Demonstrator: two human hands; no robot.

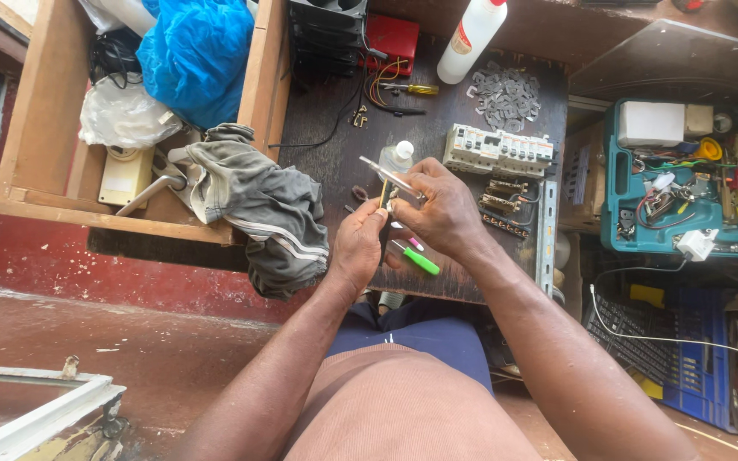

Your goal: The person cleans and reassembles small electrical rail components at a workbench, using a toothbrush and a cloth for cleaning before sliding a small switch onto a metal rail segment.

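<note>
Hidden: the small part (385, 198) pinched by left hand (359, 243) fingers at frame centre is hard to identify.
Right hand (446, 209): fingers closed around a metal strip (390, 177).
Surface: dark wooden board (437, 128), circuit breakers (497, 151) upper right.
Room: red floor (130, 333).

Small part between the right hand (442, 209) and left hand (359, 243) is mostly covered by fingers; kind can't be told. White bottle (470, 34), far, is cut off by top edge.

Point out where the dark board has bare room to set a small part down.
Bare board lies between the grey cloth and the hands, below the black cable. Crowded: metal clips and breaker row at right, screwdriver and wires at the top.
</note>
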